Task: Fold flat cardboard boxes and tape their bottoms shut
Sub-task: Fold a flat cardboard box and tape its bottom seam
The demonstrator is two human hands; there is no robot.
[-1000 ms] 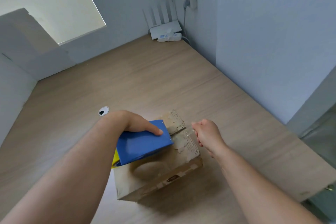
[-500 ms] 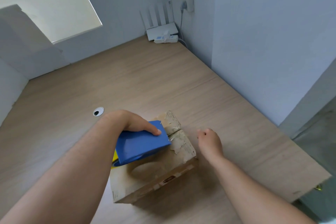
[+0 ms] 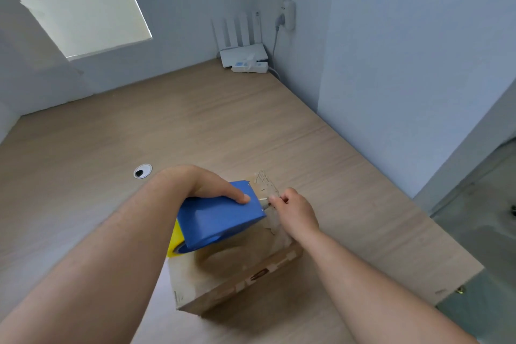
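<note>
Pale blue-grey walls close in a corner around a wood-grain counter (image 3: 195,126), with a white router (image 3: 243,53) at its far corner and a round cable hole (image 3: 142,170) towards the left. A cardboard box (image 3: 237,279) sits close to the near edge of the counter, its folded flaps facing up, worn and scuffed where they meet.

The left hand (image 3: 212,184) grips a blue tape dispenser (image 3: 220,218) from above, thumb pressed on its top face, holding it over the box. Just beside the dispenser's front, the right hand (image 3: 296,212) has its fingers curled and pinched together on what looks like the loose end of clear tape (image 3: 264,200); the strip is too thin to make out fully.

The box is likely light and hollow, so it may slide or cave in under hard pressure; steadying it by a wall or corner seems wiser than pressing mid-flap. The tape is thin and sticky and probably best held by its very tip, kept taut so it doesn't fold onto itself.
</note>
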